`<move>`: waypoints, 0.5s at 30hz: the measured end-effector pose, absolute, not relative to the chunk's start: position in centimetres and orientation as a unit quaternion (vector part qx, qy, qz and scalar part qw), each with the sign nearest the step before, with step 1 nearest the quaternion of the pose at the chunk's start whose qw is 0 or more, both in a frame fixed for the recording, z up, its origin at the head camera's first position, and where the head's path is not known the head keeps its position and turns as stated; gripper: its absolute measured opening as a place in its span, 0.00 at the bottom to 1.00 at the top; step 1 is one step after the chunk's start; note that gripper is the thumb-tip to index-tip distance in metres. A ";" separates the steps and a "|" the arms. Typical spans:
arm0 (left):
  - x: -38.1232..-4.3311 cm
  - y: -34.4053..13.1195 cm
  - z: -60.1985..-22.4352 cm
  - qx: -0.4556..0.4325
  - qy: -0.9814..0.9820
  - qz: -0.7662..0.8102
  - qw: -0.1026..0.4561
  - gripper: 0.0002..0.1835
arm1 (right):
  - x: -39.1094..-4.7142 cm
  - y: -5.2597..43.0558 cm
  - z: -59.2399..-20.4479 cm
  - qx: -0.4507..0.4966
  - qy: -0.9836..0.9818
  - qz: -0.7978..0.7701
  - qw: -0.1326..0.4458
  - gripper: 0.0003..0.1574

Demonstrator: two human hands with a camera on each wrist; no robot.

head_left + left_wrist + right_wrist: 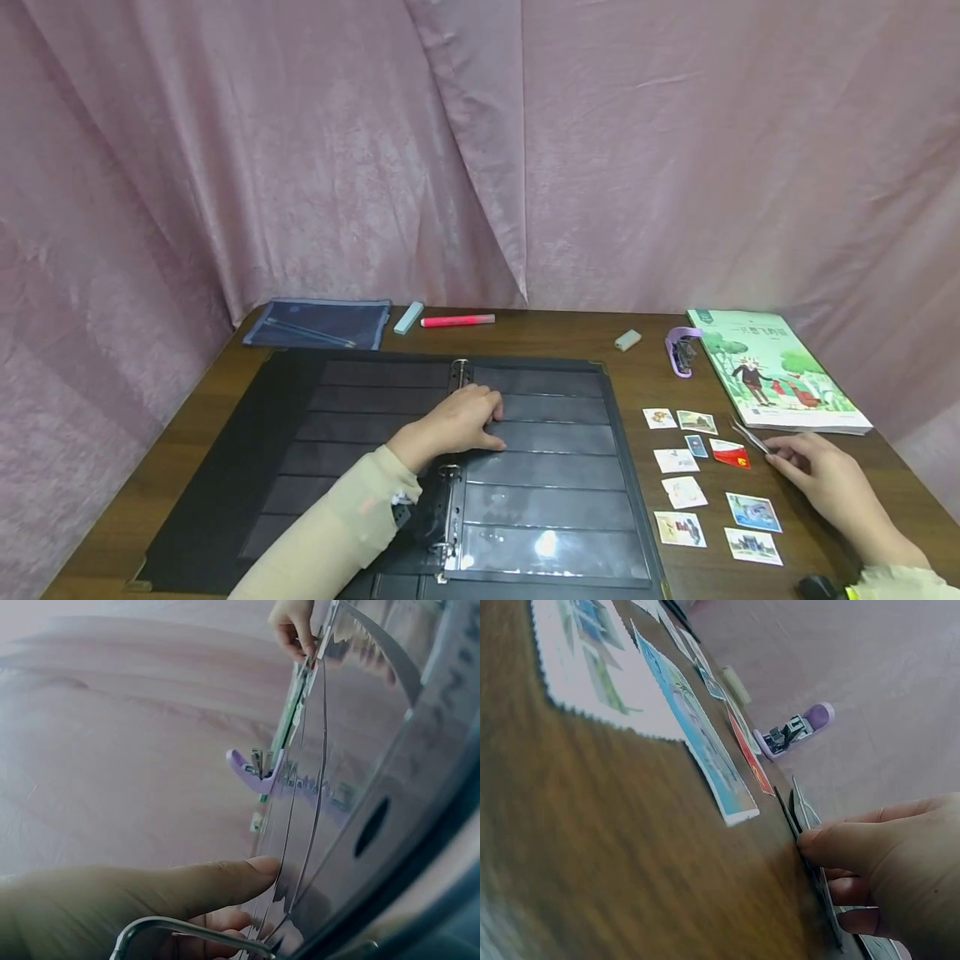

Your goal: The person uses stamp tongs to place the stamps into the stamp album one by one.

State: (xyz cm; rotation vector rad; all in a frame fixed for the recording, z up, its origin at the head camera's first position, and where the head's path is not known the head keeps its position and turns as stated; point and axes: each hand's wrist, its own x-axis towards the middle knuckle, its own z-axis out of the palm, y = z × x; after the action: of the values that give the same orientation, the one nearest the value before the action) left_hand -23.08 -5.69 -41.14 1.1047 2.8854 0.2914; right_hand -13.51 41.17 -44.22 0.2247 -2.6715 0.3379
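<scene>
A black ring-binder stamp album [547,492] lies spread on the table, its pages divided into clear strip pockets. My left hand [457,421] rests on the right page beside the metal rings, and the left wrist view shows its thumb [225,885] stretched along the clear page. At the right, my right hand [825,479] pinches metal tweezers [750,437] between thumb and fingers, low over the table. Several stamps lie left of that hand, among them a red stamp [730,453], a blue stamp [753,512] and a building stamp [753,546].
Behind the stamps are a green picture book [776,367], a purple stapler [681,350] and a small eraser [627,340]. Along the back edge lie a blue mesh pouch [322,321], a light-blue block [408,317] and a pink marker [457,320]. A pink curtain [360,150] hangs behind.
</scene>
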 end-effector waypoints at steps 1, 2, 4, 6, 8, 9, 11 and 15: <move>-23.1 -5.7 -41.1 0.357 0.929 0.095 0.017 0.21 | -13.5 41.2 -44.3 0.082 -0.965 0.122 0.219 0.09; -23.0 -5.7 -41.1 0.358 0.929 0.096 0.015 0.21 | -13.5 41.2 -44.3 0.083 -0.964 0.123 0.221 0.09; -23.0 -5.7 -41.1 0.359 0.928 0.097 0.013 0.20 | -13.4 41.2 -44.3 0.083 -0.964 0.124 0.222 0.09; -23.0 -5.7 -41.0 0.359 0.928 0.098 0.015 0.20 | -13.4 41.3 -44.3 0.082 -0.963 0.126 0.223 0.08; -22.9 -5.7 -41.0 0.355 0.930 0.097 0.019 0.20 | -13.3 41.3 -44.3 0.080 -0.963 0.126 0.224 0.08; -22.9 -5.7 -40.9 0.353 0.930 0.097 0.021 0.20 | -13.3 41.2 -44.3 0.078 -0.963 0.126 0.224 0.08; -22.8 -5.7 -40.9 0.349 0.932 0.096 0.024 0.19 | -13.3 41.2 -44.3 0.076 -0.963 0.125 0.227 0.08; -22.7 -5.7 -40.9 0.355 0.930 0.092 0.024 0.18 | -13.3 41.1 -44.1 0.067 -0.964 0.121 0.228 0.07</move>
State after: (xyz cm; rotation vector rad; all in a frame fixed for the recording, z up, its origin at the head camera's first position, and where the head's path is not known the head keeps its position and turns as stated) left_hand -22.66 -5.72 -40.86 1.0979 2.8788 0.2839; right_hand -13.27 41.09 -44.12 0.1846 -2.6533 0.3333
